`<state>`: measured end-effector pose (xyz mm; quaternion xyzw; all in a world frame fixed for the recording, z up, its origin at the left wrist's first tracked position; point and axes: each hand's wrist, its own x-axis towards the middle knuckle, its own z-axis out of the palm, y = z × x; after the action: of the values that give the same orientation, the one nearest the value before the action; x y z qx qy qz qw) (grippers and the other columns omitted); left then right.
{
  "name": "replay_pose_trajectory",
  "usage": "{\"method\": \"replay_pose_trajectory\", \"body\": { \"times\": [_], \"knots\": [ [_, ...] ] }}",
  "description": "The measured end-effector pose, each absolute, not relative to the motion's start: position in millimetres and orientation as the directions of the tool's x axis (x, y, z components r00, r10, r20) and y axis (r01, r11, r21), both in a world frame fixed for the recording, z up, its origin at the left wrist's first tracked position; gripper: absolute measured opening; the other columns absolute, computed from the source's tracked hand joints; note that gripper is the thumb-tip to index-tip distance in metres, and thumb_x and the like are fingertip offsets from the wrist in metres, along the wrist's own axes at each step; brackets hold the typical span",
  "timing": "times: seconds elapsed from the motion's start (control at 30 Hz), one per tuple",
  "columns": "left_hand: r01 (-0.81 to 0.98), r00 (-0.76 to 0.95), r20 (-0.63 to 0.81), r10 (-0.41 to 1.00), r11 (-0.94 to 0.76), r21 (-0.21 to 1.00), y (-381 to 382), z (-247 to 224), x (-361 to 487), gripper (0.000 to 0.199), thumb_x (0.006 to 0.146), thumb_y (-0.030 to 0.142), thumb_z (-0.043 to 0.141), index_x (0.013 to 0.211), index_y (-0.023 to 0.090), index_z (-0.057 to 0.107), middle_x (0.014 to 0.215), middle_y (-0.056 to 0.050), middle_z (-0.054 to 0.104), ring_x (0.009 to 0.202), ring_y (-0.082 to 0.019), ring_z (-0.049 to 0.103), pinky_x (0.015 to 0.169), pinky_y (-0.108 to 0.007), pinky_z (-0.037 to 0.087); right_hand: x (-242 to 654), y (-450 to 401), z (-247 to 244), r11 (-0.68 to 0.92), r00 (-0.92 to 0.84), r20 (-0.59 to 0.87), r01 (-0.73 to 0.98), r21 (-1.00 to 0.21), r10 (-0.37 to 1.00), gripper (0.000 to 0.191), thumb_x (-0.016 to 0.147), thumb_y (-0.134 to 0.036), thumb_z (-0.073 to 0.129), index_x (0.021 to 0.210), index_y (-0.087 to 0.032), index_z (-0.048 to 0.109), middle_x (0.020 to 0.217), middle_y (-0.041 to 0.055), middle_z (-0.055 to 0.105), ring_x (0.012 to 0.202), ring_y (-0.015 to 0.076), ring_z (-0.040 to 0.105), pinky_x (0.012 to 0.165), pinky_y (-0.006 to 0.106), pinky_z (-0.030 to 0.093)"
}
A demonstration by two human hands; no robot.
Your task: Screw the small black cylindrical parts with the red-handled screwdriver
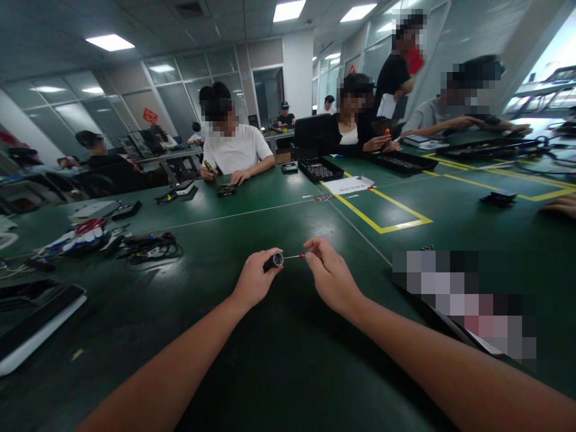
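Over the green table, my left hand (255, 279) is closed around a black cylindrical part (274, 260) whose round, pale-rimmed end faces me. Opposite it, my right hand (333, 273) pinches a small screwdriver (294, 257) by its red handle. The thin metal shaft points left, and its tip meets or nearly meets the side of the cylinder; I cannot tell whether it sits in a screw. Most of the handle is hidden by my fingers.
Tangled black cables (150, 247) and red-and-blue leads (81, 234) lie on the left, near a dark flat device (42, 324). Yellow tape (382, 228) marks the table beyond. Black trays (320, 169) and a white paper (348, 185) lie farther off, where several people sit working.
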<state>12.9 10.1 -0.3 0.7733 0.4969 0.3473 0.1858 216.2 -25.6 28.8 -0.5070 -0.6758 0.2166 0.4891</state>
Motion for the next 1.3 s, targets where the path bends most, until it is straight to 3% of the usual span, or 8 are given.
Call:
{"method": "replay_pose_trajectory", "body": {
  "times": [0.13, 0.33, 0.47, 0.63, 0.77, 1.0, 1.17, 1.3],
  "knots": [
    [0.649, 0.299, 0.349, 0.888, -0.458, 0.608, 8.7, 0.5, 13.5, 0.033, 0.089, 0.015, 0.069, 0.12, 0.028, 0.067, 0.111, -0.002, 0.07, 0.105, -0.025, 0.061, 0.101, -0.045, 0.045, 217.8, -22.5, 30.1, 0.362, -0.002, 0.426, 0.532, -0.765, 0.905, 0.033, 0.104, -0.042, 0.038, 0.093, -0.024, 0.064, 0.081, 0.0023, 0.072, 0.073, 0.0209, 0.068, 0.064, 0.032, 0.044],
    [0.663, 0.318, 0.356, 0.879, -0.474, 0.579, 9.0, -0.3, 12.7, 0.035, 0.088, 0.016, 0.069, 0.121, 0.028, 0.067, 0.11, -0.002, 0.07, 0.105, -0.026, 0.061, 0.1, -0.045, 0.045, 216.0, -23.5, 29.5, 0.354, -0.004, 0.413, 0.522, -0.776, 0.911, 0.022, 0.099, -0.028, 0.042, 0.114, -0.021, 0.057, 0.086, 0.0048, 0.074, 0.073, 0.022, 0.068, 0.066, 0.034, 0.045],
    [0.661, 0.304, 0.355, 0.884, -0.464, 0.59, 9.9, -1.7, 12.0, 0.034, 0.089, 0.016, 0.067, 0.121, 0.028, 0.067, 0.109, -0.004, 0.07, 0.104, -0.026, 0.061, 0.1, -0.046, 0.045, 216.9, -23.3, 30.3, 0.393, -0.039, 0.433, 0.497, -0.774, 0.901, 0.015, 0.096, -0.025, 0.045, 0.096, -0.022, 0.059, 0.079, 0.0018, 0.069, 0.071, 0.0196, 0.065, 0.064, 0.031, 0.044],
    [0.653, 0.294, 0.348, 0.89, -0.453, 0.607, 9.2, -1.7, 11.5, 0.034, 0.09, 0.019, 0.067, 0.123, 0.028, 0.067, 0.113, -0.005, 0.069, 0.108, -0.027, 0.061, 0.102, -0.048, 0.045, 219.3, -20.6, 30.1, 0.379, -0.036, 0.431, 0.543, -0.749, 0.902, 0.035, 0.104, -0.039, 0.036, 0.092, -0.023, 0.065, 0.08, 0.0027, 0.071, 0.074, 0.0205, 0.068, 0.065, 0.032, 0.043],
    [0.661, 0.306, 0.348, 0.886, -0.461, 0.592, 8.4, -0.7, 12.0, 0.034, 0.089, 0.018, 0.068, 0.121, 0.029, 0.068, 0.113, -0.004, 0.07, 0.108, -0.027, 0.061, 0.102, -0.048, 0.044, 218.0, -21.9, 29.5, 0.353, -0.013, 0.4, 0.498, -0.792, 0.917, 0.023, 0.099, -0.03, 0.041, 0.113, -0.022, 0.057, 0.079, 0.0017, 0.07, 0.066, 0.0199, 0.065, 0.062, 0.032, 0.044],
    [0.667, 0.305, 0.346, 0.887, -0.458, 0.588, 7.2, 0.7, 13.4, 0.034, 0.09, 0.017, 0.067, 0.121, 0.029, 0.067, 0.112, -0.003, 0.07, 0.106, -0.027, 0.06, 0.1, -0.048, 0.044, 217.7, -24.3, 33.9, 0.328, -0.018, 0.367, 0.492, -0.807, 0.93, 0.02, 0.1, -0.036, 0.039, 0.094, -0.024, 0.055, 0.073, -0.0005, 0.063, 0.066, 0.0206, 0.062, 0.06, 0.032, 0.04],
    [0.669, 0.282, 0.347, 0.894, -0.443, 0.597, 8.7, 0.8, 12.8, 0.034, 0.089, 0.016, 0.068, 0.121, 0.029, 0.068, 0.111, -0.003, 0.07, 0.106, -0.026, 0.061, 0.101, -0.046, 0.044, 215.6, -24.7, 29.5, 0.345, -0.018, 0.377, 0.445, -0.826, 0.926, 0.014, 0.098, -0.03, 0.042, 0.106, -0.023, 0.051, 0.079, 0.0008, 0.065, 0.072, 0.0211, 0.063, 0.067, 0.034, 0.045],
    [0.675, 0.269, 0.349, 0.898, -0.434, 0.596, 7.8, 0.7, 13.1, 0.034, 0.089, 0.015, 0.069, 0.121, 0.028, 0.067, 0.113, -0.002, 0.07, 0.107, -0.025, 0.06, 0.1, -0.043, 0.043, 214.2, -24.7, 27.5, 0.394, -0.017, 0.424, 0.403, -0.826, 0.906, 0.01, 0.096, -0.032, 0.048, 0.098, -0.023, 0.052, 0.087, 0.0033, 0.066, 0.081, 0.0213, 0.065, 0.073, 0.034, 0.047]
  ]
}}
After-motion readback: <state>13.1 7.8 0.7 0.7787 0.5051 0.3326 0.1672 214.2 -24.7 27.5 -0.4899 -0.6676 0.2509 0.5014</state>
